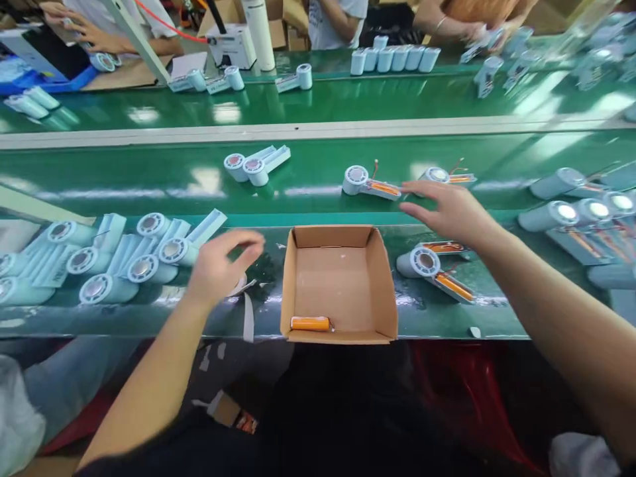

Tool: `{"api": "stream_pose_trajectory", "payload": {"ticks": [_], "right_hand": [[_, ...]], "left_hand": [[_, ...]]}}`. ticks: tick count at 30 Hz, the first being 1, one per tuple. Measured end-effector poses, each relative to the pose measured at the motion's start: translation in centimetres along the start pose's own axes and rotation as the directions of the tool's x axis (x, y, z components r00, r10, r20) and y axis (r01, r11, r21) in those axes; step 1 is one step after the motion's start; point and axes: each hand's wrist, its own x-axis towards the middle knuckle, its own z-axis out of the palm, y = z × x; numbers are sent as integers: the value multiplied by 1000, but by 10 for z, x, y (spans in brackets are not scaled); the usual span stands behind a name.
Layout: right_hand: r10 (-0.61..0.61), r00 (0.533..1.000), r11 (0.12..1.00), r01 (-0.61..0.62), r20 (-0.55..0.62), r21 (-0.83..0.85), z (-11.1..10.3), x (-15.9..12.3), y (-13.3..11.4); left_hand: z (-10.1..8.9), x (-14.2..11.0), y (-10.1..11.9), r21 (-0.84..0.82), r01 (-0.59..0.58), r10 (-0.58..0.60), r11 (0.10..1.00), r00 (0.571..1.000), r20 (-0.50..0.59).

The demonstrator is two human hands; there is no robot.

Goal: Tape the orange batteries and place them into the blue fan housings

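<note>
My right hand (442, 209) stretches over the belt, fingers spread and nothing in them. Its fingertips are beside the handle of a light-blue plastic housing (356, 180) with a round head, an orange battery and a wire; whether they touch it I cannot tell. Another such housing (436, 175) is partly behind this hand. Left of the box, my left hand (223, 265) is loosely curled, with a gap between thumb and fingers and nothing visible in it. White paper strips (248, 318) lie below it. Between the hands stands an open cardboard box (389, 291), holding one orange cylindrical battery (310, 323).
Several light-blue housings (106, 288) crowd the left ledge. Two with batteries (420, 262) lie right of the box, and more (556, 215) fill the far right. Two housings (255, 171) rest on the green belt (149, 165). Co-workers' hands (472, 33) are across the line.
</note>
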Motion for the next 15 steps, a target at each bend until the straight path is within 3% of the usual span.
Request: {"api": "stream_pose_trajectory", "payload": {"ticks": [3, 6, 8, 11, 13, 15], "right_hand": [[-71, 997, 985, 74, -27, 155, -19, -58, -18], [-188, 981, 929, 196, -54, 314, -19, -78, -50], [-218, 975, 880, 220, -55, 420, -9, -70, -73], [-208, 978, 813, 161, 20, 559, 11, -46, -104], [-180, 980, 779, 91, 83, 621, 19, -35, -122], [-132, 980, 718, -9, 149, 696, 23, -32, -138]], "left_hand": [[-39, -97, -41, 260, -34, 32, 965, 999, 11], [-40, -137, -68, 423, -86, 50, 902, 994, 96], [-29, -131, -76, 490, -77, 35, 869, 995, 94], [-14, -101, -71, 567, -40, 4, 823, 998, 64], [-10, -85, -56, 592, -79, 76, 802, 997, 30], [-10, -79, -29, 613, -155, 240, 775, 969, -60]]}}
